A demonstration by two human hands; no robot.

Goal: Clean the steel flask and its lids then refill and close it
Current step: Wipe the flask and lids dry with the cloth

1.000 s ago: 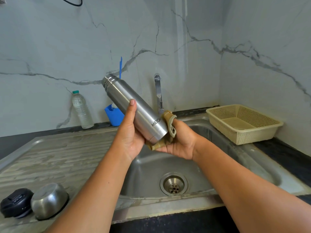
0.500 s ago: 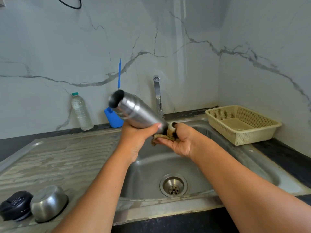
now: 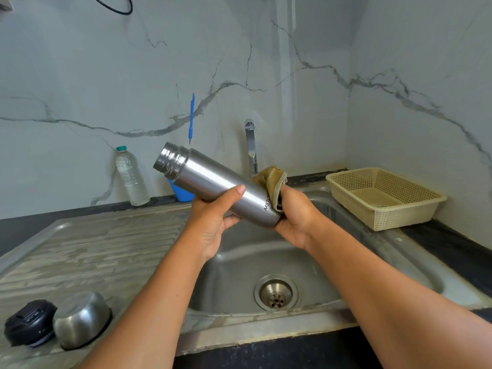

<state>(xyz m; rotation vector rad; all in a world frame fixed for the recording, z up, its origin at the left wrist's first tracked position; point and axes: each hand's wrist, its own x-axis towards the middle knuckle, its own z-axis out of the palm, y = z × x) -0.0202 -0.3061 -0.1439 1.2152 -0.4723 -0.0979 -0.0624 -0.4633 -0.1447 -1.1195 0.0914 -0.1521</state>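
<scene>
We stood in a home kitchen, and the steel sink (image 3: 332, 270) told us so: a round drain (image 3: 276, 292) lay in its bottom, a chrome tap (image 3: 250, 145) rose just behind it, and a ribbed draining board (image 3: 93, 249) ran off to its left. A marble-patterned wall (image 3: 266, 62) backed the sink, and a dark countertop (image 3: 458, 243) edged it on the right, where a cream plastic basket (image 3: 372, 218) sat. Behind the board, left of the sink, stood a plastic water bottle (image 3: 131, 177) and a blue holder (image 3: 183, 195).

Silver flask (image 3: 213, 182), tan cloth (image 3: 273, 179), black lid (image 3: 29, 322), cream perforated basket (image 3: 415, 209), grey-veined white wall (image 3: 239, 62).
</scene>
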